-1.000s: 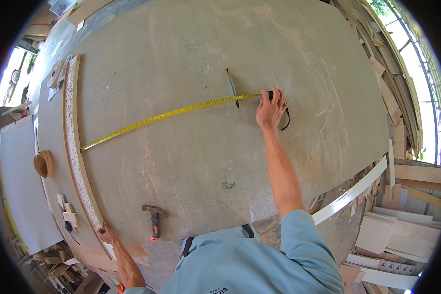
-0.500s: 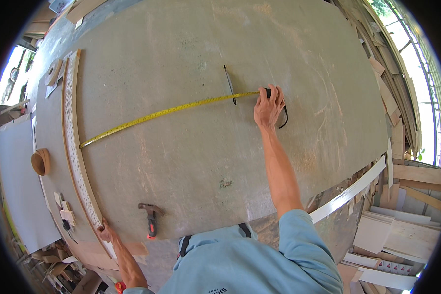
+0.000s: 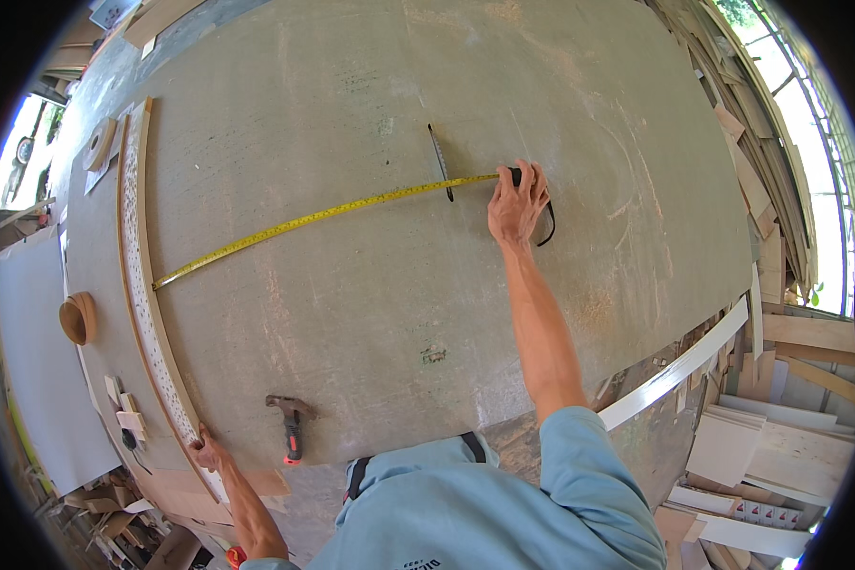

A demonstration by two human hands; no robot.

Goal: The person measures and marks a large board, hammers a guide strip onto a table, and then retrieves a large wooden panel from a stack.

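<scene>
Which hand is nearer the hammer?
Left. The left hand rests at the board's edge just left of the hammer; the right hand is far up the board, on the tape measure.

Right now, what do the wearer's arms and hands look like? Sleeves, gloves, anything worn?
Both hands are bare: no gloves. The right hand and its forearm are uncovered up to a loose light blue fabric sleeve that starts near the elbow. The left hand and forearm are also bare; something orange shows near the left elbow at the picture's lower edge, too cut off to identify. No watch or rings can be made out.
</scene>
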